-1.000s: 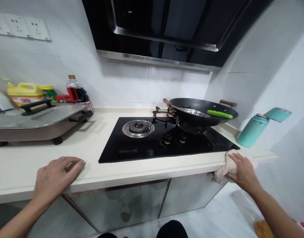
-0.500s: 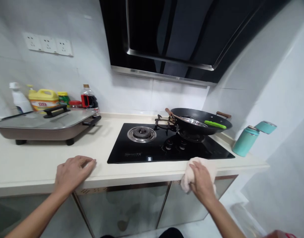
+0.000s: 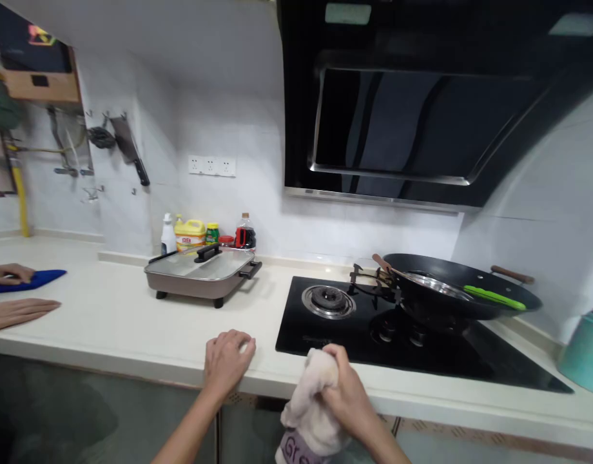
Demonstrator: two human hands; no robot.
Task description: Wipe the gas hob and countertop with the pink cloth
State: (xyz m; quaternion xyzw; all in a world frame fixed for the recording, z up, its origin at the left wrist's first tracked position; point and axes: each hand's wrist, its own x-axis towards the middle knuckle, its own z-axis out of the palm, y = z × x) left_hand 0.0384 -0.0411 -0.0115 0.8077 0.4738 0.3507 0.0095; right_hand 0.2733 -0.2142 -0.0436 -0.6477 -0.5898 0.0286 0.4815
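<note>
My right hand point(image 3: 347, 390) grips a bunched off-white cloth point(image 3: 316, 406) with a purple lettered band. The cloth hangs in front of the counter edge, near the black gas stove point(image 3: 422, 351). Resting on the pale counter point(image 3: 117, 316) left of the stove is my left hand point(image 3: 227, 361), its fingers loosely bent and nothing in them. A black wok point(image 3: 470, 270) sits on the right burner with a metal dish point(image 3: 434, 283) and a green-handled utensil point(image 3: 494, 297) in it.
A lidded electric pan point(image 3: 194, 283) stands behind and left of my left hand, with several bottles point(image 3: 190, 235) behind it. Another person's hands point(image 3: 20, 314) lie at far left, one on a blue cloth point(image 3: 48, 278). A teal bottle point(image 3: 586, 351) stands at right.
My view has swung left, bringing another person's hands into sight. My right hand has lifted the cloth from the stove's front edge and moved left, closer to my left hand.
</note>
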